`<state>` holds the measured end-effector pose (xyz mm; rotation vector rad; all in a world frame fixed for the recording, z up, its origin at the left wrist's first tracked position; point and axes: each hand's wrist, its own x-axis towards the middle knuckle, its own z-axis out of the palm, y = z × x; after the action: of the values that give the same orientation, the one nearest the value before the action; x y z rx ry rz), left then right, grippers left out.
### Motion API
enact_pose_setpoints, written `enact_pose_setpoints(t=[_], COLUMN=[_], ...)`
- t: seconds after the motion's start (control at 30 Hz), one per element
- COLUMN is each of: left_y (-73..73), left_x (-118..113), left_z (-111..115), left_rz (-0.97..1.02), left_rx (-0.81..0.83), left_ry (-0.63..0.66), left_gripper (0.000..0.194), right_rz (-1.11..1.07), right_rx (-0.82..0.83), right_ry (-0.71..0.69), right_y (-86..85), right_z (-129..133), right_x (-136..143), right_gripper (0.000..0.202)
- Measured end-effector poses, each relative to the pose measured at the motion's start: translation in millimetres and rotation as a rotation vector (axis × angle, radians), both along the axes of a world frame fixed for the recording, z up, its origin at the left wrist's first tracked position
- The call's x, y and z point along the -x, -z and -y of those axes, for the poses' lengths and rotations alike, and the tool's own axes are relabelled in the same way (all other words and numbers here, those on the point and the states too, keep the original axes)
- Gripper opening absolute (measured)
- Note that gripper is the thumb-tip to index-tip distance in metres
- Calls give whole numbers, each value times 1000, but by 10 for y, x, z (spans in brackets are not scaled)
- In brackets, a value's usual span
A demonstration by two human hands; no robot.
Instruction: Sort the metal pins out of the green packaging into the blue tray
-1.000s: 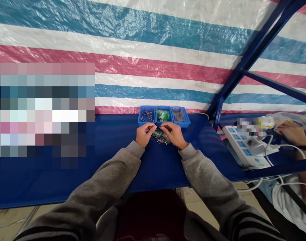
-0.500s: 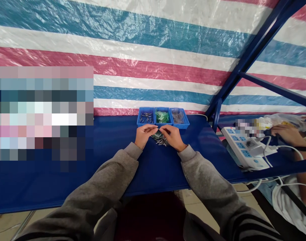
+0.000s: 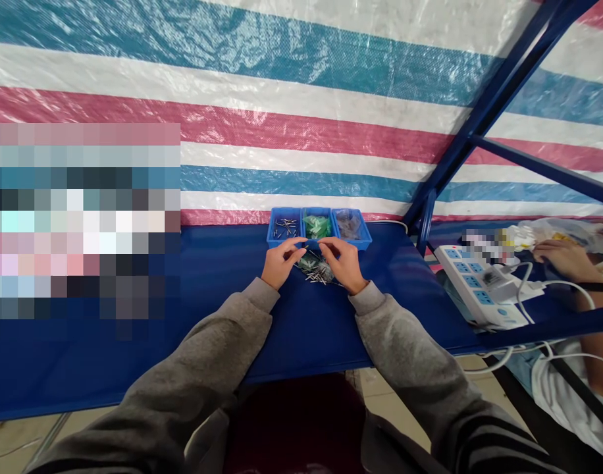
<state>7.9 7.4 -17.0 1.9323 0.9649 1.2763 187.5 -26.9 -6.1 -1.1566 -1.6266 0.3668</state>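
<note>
Both hands are raised over the blue table, in front of three blue bins. My left hand (image 3: 282, 263) has its thumb and index finger close together; anything between them is too small to make out. My right hand (image 3: 345, 263) is also in a pinch, its fingertips facing the left ones across a small gap. Beneath and between them lies a loose pile of metal pins (image 3: 320, 272) with some green and clear pieces. The left bin (image 3: 285, 242) holds metal pins, the middle one green pieces (image 3: 318, 226), the right one clear plastic pieces (image 3: 349, 224).
A white power strip (image 3: 472, 289) with plugs and cables lies at the right, beside a blue metal frame (image 3: 452, 158). Past it, another person's hand (image 3: 565, 259) rests near plastic bags. A striped sheet (image 3: 306, 125) hangs behind the table.
My hands have moved slightly apart, and their fingertips no longer meet. More of the pile between them shows. The whole view has shifted a little.
</note>
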Motion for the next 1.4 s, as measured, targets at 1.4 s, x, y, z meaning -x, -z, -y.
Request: enact_pose_setpoints(t=[1.4], left_y=[-223], left_x=[60], left_z=[-62], left_rz=[-57], left_rx=[-451], left_ry=[-441], left_gripper=[30], right_rz=[128], right_rx=[-35], right_ry=[-4], right_y=[51], right_z=[-61], right_x=[-13], right_gripper=[38])
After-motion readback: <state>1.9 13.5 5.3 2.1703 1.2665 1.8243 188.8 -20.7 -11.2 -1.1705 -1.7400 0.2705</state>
